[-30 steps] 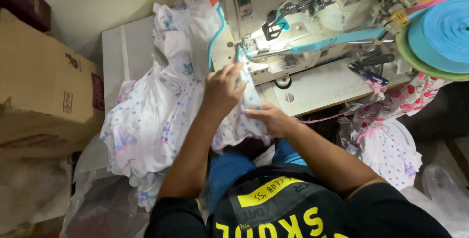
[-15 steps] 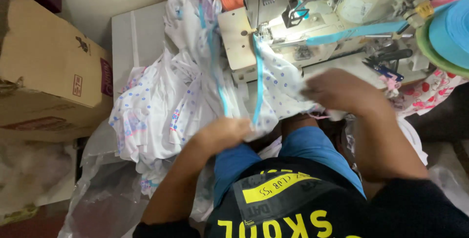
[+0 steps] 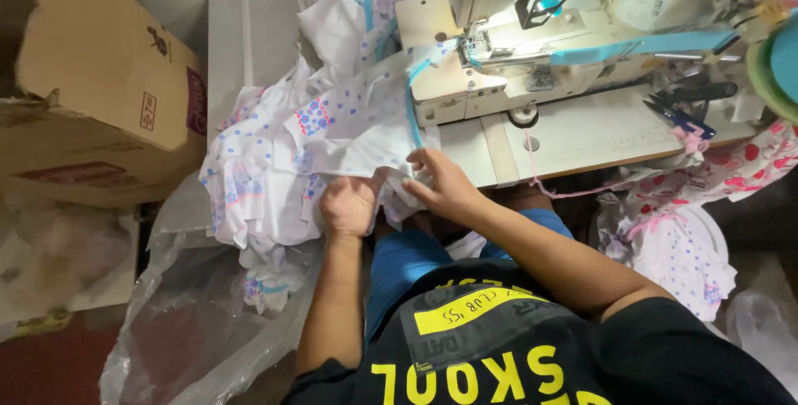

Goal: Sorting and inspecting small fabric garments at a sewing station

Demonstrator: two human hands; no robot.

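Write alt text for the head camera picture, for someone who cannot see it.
Seen from above, a person's left hand and right hand grip white dotted fabric at the edge of a sewing machine table. A cardboard box stands to the left.

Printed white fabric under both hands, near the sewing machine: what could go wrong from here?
The blue trim runs from the printed fabric into the sewing machine; tugging with the left hand or right hand might strain it. The heaped pieces overhang the table edge and could slide into the plastic bag.
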